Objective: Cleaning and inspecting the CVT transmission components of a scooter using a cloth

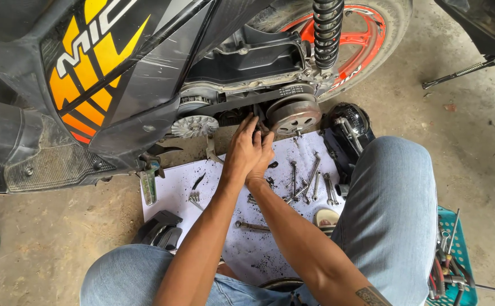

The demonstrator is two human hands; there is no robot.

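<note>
**Both hands in the scooter's belt drive**

Your left hand [242,150] and right hand [261,158] press together at frame centre, fingers tucked between the front pulley [195,126] and rear clutch [294,115]; what they grip is hidden. Wrenches [310,181] lie on the white sheet [247,249] below.

drive belt [242,103] above, clutch pulley [294,115] right, bolts [310,181] scattered below

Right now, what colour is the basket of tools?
Teal-green basket, clearest in the head view.
</note>
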